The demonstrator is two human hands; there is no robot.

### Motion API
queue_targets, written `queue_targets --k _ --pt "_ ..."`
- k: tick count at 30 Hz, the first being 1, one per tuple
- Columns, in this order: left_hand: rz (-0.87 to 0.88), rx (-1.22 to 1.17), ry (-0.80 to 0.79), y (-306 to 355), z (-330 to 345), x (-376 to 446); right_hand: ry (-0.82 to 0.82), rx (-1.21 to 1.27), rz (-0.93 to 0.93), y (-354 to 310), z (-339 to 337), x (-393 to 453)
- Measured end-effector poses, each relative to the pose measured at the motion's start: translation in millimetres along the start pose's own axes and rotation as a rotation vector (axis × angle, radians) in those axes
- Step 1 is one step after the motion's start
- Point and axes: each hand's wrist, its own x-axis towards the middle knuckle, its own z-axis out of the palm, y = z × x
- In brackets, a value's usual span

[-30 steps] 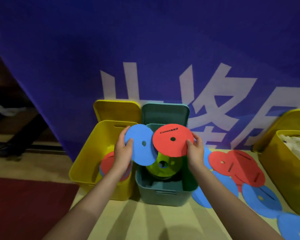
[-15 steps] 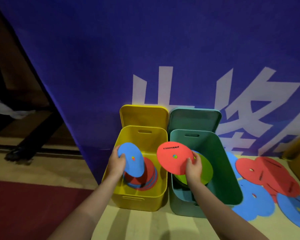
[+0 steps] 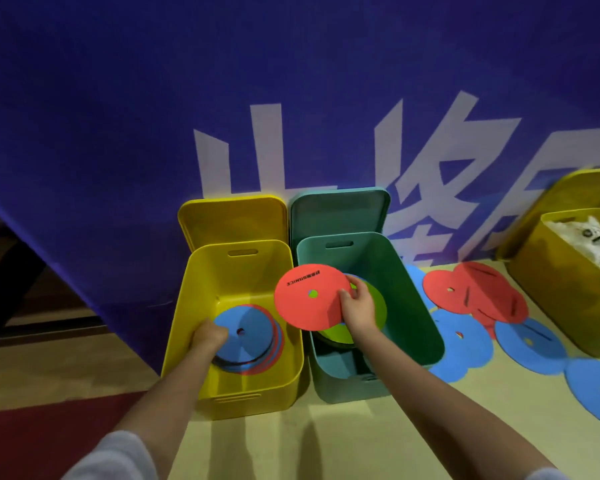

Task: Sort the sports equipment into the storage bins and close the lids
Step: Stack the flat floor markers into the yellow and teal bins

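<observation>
Right hand (image 3: 359,306) pinching tilted red disc (image 3: 309,301), left hand (image 3: 208,336) gripping flat blue disc (image 3: 246,336)

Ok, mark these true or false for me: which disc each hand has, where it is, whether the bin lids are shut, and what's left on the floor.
1. The left hand has a blue disc down inside the yellow bin. True.
2. The right hand holds a green disc. False: it grips a red disc; the green disc lies in the teal bin.
3. Both bin lids are closed. False: the yellow lid and teal lid stand open behind the bins.
4. Red discs and blue discs lie on the floor right of the teal bin. True.
</observation>
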Motion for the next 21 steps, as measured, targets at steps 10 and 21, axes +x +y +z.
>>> queue_targets --k 10,21 --pt "0.599 0.241 0.235 45.2 -68.6 -62.0 -0.102 -0.098 -0.214 -40.1 19.2 0.1" --pt "0.434 0.147 0.304 3.4 -92.7 -61.7 -0.369 -0.262 -0.184 -26.8 142.7 -11.0"
